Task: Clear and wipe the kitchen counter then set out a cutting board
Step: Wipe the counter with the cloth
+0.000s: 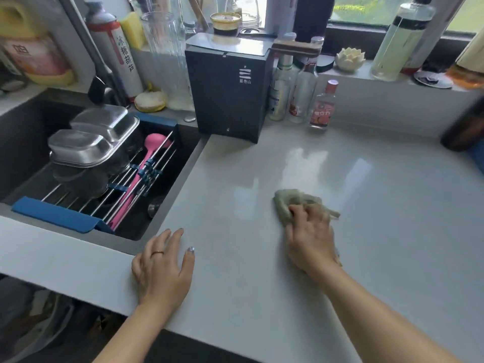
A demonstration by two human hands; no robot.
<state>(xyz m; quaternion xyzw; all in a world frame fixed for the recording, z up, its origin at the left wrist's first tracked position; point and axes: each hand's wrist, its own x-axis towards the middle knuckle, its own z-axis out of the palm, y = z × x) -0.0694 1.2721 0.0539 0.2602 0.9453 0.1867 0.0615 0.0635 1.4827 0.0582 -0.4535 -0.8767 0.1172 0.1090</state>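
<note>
The pale grey kitchen counter (275, 305) fills the middle and right of the view. My right hand (310, 238) presses down on a crumpled greenish cloth (284, 203) on the counter, fingers curled over it. My left hand (163, 268) lies flat on the counter near the corner of the sink, fingers spread, holding nothing. No cutting board shows anywhere in view.
A dark sink (26, 137) at left holds a blue drying rack (55, 214) with steel trays (86, 145) and a pink utensil (142, 176). A black box (227, 100), small bottles (322, 106) and a dark bottle (463, 129) stand along the back and right edge.
</note>
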